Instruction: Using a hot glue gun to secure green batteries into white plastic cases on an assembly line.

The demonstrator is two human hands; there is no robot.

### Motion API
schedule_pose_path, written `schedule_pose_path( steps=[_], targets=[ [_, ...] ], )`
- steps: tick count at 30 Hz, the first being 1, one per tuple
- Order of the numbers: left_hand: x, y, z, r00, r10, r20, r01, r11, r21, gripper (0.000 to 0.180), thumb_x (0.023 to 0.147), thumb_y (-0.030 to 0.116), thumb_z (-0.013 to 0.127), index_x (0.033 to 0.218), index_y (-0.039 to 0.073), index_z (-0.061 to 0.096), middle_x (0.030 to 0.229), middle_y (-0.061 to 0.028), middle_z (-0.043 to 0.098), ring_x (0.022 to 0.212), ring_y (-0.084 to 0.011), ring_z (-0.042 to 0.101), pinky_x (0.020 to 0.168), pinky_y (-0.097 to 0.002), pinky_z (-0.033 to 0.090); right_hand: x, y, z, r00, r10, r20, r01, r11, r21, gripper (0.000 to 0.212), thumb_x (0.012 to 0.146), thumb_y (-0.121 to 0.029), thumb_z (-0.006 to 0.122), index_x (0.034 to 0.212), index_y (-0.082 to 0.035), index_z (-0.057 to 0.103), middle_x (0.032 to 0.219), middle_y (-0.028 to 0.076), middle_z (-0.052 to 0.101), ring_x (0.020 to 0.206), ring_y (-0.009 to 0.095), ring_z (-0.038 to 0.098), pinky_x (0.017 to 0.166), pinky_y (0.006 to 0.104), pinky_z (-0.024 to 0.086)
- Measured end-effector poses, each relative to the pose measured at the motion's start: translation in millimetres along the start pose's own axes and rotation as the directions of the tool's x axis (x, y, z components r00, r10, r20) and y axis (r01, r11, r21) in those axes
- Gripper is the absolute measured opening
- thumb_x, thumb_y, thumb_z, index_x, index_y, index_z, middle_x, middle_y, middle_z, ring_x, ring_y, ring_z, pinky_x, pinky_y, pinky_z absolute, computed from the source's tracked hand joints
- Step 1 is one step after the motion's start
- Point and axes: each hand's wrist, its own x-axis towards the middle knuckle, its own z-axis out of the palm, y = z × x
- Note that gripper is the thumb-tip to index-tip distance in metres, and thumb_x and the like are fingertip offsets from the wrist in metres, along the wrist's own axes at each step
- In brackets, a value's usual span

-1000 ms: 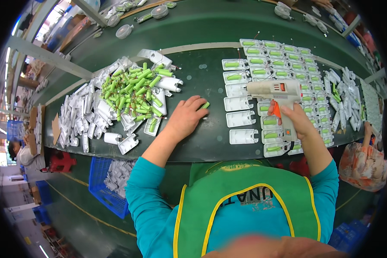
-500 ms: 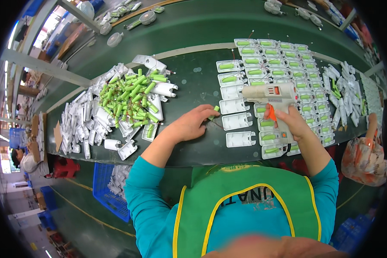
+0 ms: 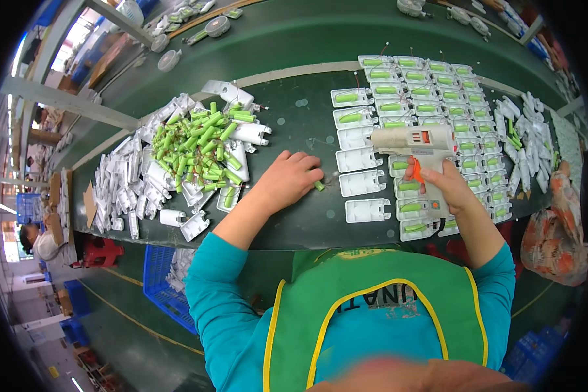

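Note:
My left hand [image 3: 286,181] is closed over the dark green tabletop, its fingers curled round a small green battery [image 3: 319,186]. One end of the battery and a thin wire show past the thumb. In my right hand [image 3: 448,186] is a white hot glue gun [image 3: 415,140] with an orange trigger, its nozzle pointing left. The gun hovers over rows of white plastic casings. Between the hands, a column of casings stands open side up; several, such as this bare casing [image 3: 363,183], hold nothing, while the casing above [image 3: 352,98] has a battery inside.
To the left lies a heap of green batteries [image 3: 199,140] on a pile of white casings [image 3: 121,186]. More casings [image 3: 528,140] are heaped at the right. Beyond the table runs a green conveyor belt [image 3: 294,39] carrying small fans [image 3: 217,27]. A blue crate [image 3: 155,287] sits below the left edge.
My left hand has drawn back to the left with the battery, and its fingers have curled in more. My right hand keeps the glue gun in nearly the same place. Fans on the belt have shifted left.

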Motion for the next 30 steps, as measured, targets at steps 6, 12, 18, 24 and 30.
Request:
schedule_pose_path(
  steps=[6, 12, 18, 24, 30],
  targets=[
    [-7.4, 1.0, 18.1, 0.977, -0.208, -0.049, 0.207, 0.978, -0.025, 0.019, 0.077, 0.012, 0.071, 0.092, 0.011, 0.059, 0.098, -0.0052, 0.061, 0.094, -0.0264, 0.059, 0.079, -0.0397, 0.045, 0.2, 1.5, -0.6, 1.000, -0.003, 0.011, 0.003, 1.000, 0.023, 0.048, 0.089, -0.028, 0.063, 0.128, -0.002, 0.053, 0.107, 0.009, 0.067, 0.100, 0.017, 0.063, 0.069, 0.0265, 0.049],
    [10.8, 3.2, 29.5, 0.901, -0.391, -0.188, 0.351, 0.912, -0.211, 0.023, 0.075, 0.014, 0.075, 0.091, 0.011, 0.059, 0.092, -0.0059, 0.059, 0.090, -0.0281, 0.058, 0.079, -0.0418, 0.047, -3.7, 4.0, -2.4, 1.000, -0.016, -0.006, 0.017, 0.999, 0.028, 0.051, 0.088, -0.029, 0.064, 0.129, -0.001, 0.052, 0.108, 0.010, 0.067, 0.099, 0.017, 0.063, 0.070, 0.0265, 0.049],
    [6.9, 6.3, 33.3, 0.870, -0.426, -0.248, 0.402, 0.904, -0.143, 0.025, 0.075, 0.014, 0.076, 0.092, 0.010, 0.058, 0.093, -0.0061, 0.062, 0.087, -0.0293, 0.059, 0.079, -0.0431, 0.047, -3.7, 0.8, 3.1, 1.000, -0.007, -0.002, 0.007, 0.999, 0.033, 0.051, 0.088, -0.031, 0.064, 0.128, -0.001, 0.054, 0.107, 0.010, 0.068, 0.099, 0.016, 0.063, 0.071, 0.0263, 0.048],
    [54.2, 14.0, 31.6, 0.838, -0.407, -0.364, 0.278, 0.892, -0.357, 0.024, 0.073, 0.014, 0.077, 0.084, 0.013, 0.056, 0.082, -0.0013, 0.061, 0.081, -0.0257, 0.059, 0.071, -0.0384, 0.038, -2.8, 2.2, 3.0, 1.000, -0.002, -0.024, 0.003, 1.000, 0.012, 0.053, 0.088, -0.033, 0.065, 0.129, -0.001, 0.054, 0.107, 0.009, 0.068, 0.099, 0.016, 0.063, 0.072, 0.0266, 0.048],
    [97.8, 6.9, 50.1, 0.837, -0.257, -0.482, 0.188, 0.964, -0.188, 0.021, 0.071, 0.014, 0.077, 0.080, 0.014, 0.058, 0.083, -0.0003, 0.061, 0.089, -0.0229, 0.058, 0.079, -0.0394, 0.039, -8.7, 1.5, 2.6, 0.999, -0.012, -0.038, 0.013, 1.000, 0.005, 0.052, 0.089, -0.030, 0.064, 0.131, -0.001, 0.052, 0.107, 0.008, 0.067, 0.099, 0.016, 0.063, 0.071, 0.0262, 0.048]
  ],
)
